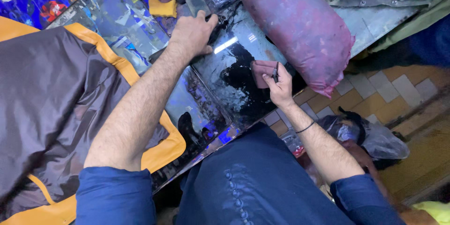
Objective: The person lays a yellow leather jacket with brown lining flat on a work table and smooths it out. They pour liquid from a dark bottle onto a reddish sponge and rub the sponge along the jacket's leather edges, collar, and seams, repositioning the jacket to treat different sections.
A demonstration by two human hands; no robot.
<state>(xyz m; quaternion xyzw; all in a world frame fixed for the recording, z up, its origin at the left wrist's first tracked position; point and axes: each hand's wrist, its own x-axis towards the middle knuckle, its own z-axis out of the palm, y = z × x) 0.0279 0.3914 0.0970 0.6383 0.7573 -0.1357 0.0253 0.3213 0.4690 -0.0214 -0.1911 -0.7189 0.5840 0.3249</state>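
Dusty-pink cloth, a small folded piece [260, 72], sits pinched in the right hand [280, 89] at centre frame, thumb and fingers closed on it together with a thin dark blade-like tool [276, 72]; the wrist bends up from the lower right. Cloth and tool rest on a glossy black glass-topped table [234, 84]. The left hand [192, 33], arm stretched diagonally from lower left, presses flat on that surface, fingers curled over a dark object I cannot identify. A mottled red bolster [300, 23] lies upper right.
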